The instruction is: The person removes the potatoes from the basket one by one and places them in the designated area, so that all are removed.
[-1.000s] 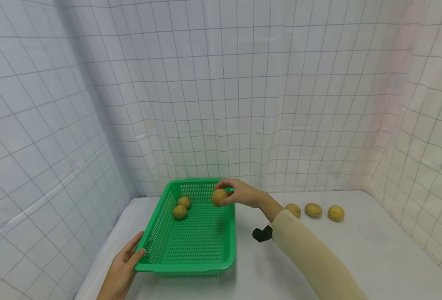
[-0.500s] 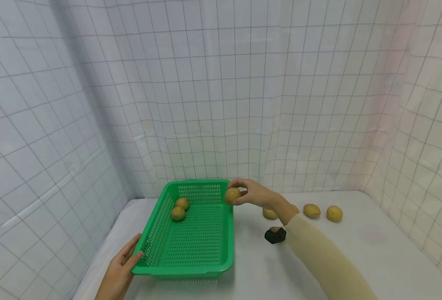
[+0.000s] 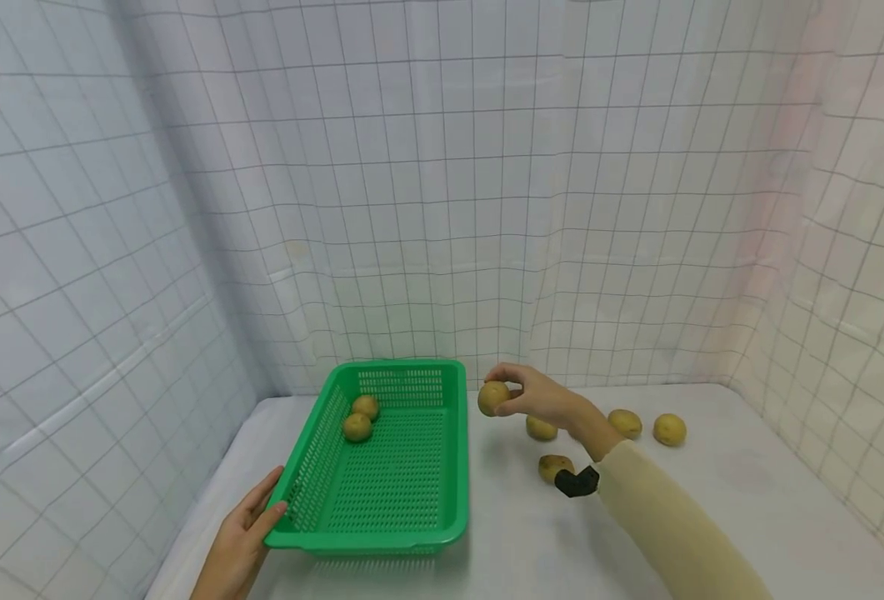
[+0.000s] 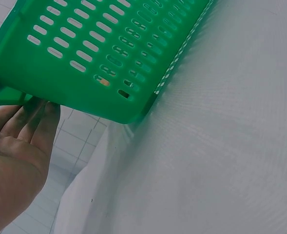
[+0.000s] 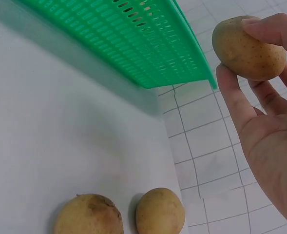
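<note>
My right hand holds a round yellow-brown potato above the table, just right of the green basket. In the right wrist view, thumb and fingers pinch this potato. My left hand grips the basket's near left corner, thumb over the rim. Its fingers reach under the rim in the left wrist view. Inside the basket, two potatoes lie together against the left side. Beneath my right hand and forearm, two more potatoes rest on the table, one behind and one nearer.
Farther right on the white table lie an oval potato and a rounder potato. A dark wrist camera sits under my right wrist. White gridded curtains enclose the table at the back and sides.
My right hand has moved right with the potato, from over the basket to outside its right rim. The left hand keeps its grip on the corner.
</note>
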A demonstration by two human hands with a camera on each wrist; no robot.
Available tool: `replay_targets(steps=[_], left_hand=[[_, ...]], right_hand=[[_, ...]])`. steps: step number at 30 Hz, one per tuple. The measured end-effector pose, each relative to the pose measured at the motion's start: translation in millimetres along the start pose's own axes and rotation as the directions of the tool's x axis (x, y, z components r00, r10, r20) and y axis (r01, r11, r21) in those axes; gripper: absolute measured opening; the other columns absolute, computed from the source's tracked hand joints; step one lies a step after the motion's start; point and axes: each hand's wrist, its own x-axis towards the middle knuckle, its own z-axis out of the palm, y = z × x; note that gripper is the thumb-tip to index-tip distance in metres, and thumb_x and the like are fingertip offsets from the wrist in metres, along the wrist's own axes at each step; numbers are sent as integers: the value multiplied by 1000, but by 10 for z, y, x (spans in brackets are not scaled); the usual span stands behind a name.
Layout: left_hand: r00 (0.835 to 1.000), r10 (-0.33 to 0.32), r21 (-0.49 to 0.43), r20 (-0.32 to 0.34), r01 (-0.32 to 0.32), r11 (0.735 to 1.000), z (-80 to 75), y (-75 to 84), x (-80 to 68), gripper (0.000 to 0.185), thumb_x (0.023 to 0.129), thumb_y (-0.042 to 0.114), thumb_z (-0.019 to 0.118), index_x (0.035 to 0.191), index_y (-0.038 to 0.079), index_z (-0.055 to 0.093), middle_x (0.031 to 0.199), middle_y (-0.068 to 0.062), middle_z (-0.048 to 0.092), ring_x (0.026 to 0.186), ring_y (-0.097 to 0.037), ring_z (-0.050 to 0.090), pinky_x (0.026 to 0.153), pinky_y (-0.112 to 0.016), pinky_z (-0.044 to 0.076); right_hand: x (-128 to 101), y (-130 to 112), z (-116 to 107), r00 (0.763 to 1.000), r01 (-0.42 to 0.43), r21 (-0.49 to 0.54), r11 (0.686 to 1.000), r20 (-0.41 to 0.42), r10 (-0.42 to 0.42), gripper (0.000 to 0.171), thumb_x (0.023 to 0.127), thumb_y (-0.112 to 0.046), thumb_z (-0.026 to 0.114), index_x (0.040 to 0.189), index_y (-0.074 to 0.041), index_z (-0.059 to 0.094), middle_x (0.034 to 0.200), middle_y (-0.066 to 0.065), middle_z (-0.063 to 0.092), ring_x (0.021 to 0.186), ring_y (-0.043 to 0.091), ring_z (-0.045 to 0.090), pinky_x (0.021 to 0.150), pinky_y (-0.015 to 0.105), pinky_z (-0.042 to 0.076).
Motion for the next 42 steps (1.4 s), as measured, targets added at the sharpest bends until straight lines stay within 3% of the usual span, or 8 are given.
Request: replay_targets(steps=[5,11,19,32,42], left_hand=[[1000,0,5,-1,0,1000,3,-6,8,70,112,15,51,163,-7,8,165,-29,7,124,11,46,98,-16,47],[1000,-7,-4,-8,7,1000,4,8,8,71,112,16,51,163,-7,7,165,-30,6,123,12,47,98,-16,47],[1000,-28,-5,-10,27,1000,21,22,20,73,111,17,52,163,-6,6,166,-28,4,122,15,45,99,-15,46],[1000,-4,-9,3,4,1000,6,0,12,72,112,15,50,161,-9,4,165,-31,3,123,13,47,98,-16,47],[1000,-14,16,-24,14,1000,12,-4,11,71,111,15,53,162,-8,9,165,-32,5,121,13,48,97,-16,48]], right_hand=[[-93,92,-67,998,-54,-2,999,-33,54,49,87,-25,84,131,-22,63,137,0,56,125,27,54,105,51,43],[-197,169,-138,1000,-22,53,998,-8,22,54,91,-14,78,140,-9,55,142,6,53,131,32,51,105,46,48],[-360,237,-264,1000,16,38,999,-12,-15,55,92,-5,73,142,0,51,136,13,56,127,35,55,101,43,51],[-591,427,-401,997,-28,71,997,-69,33,54,91,-6,77,139,-1,53,139,15,53,130,37,52,100,42,52],[-862,564,-443,993,-58,80,995,-101,66,53,91,-3,74,139,1,52,139,17,52,125,35,52,100,43,48]])
